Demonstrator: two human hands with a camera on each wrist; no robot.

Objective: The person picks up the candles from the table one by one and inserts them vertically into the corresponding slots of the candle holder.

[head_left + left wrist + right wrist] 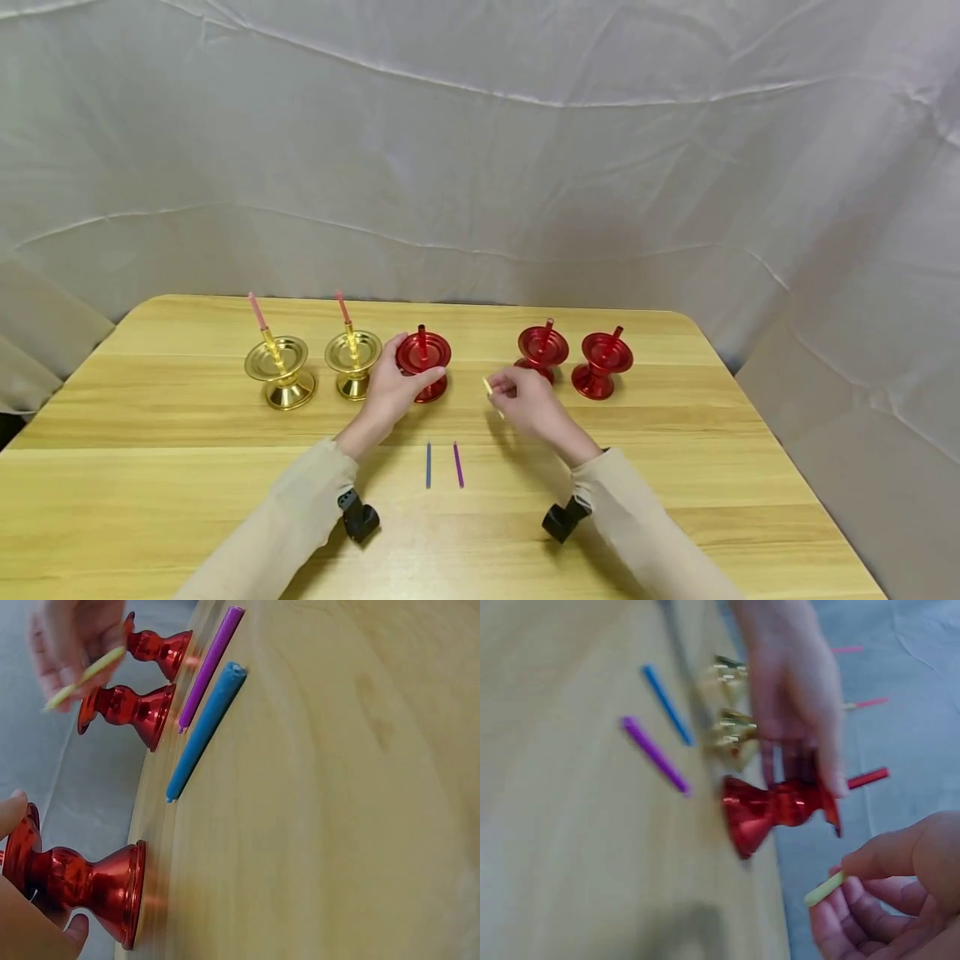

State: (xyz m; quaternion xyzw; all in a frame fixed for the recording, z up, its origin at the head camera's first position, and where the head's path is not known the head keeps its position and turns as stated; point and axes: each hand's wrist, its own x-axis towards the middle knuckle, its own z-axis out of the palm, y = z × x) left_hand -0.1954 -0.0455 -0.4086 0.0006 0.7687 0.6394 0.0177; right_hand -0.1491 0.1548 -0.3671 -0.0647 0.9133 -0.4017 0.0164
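Observation:
My left hand [392,388] grips a red candle holder [432,390], thumb on one side and fingers on the other. The holder stands upright, and its central tube [868,778] holds no candle that I can see. Between thumb and fingers, my right hand [529,406] pinches a thin pale yellow candle [826,888], apart from the holder and to its right. In front of the hands, a blue candle [428,465] and a purple candle [458,465] lie on the wooden table [450,550].
Left of the gripped holder stand two gold candle holders [289,390], each with a pink candle [258,312] in its tube. On the right are two more red candle holders [594,381], one partly behind my right hand. A pale cloth [480,167] hangs behind the table.

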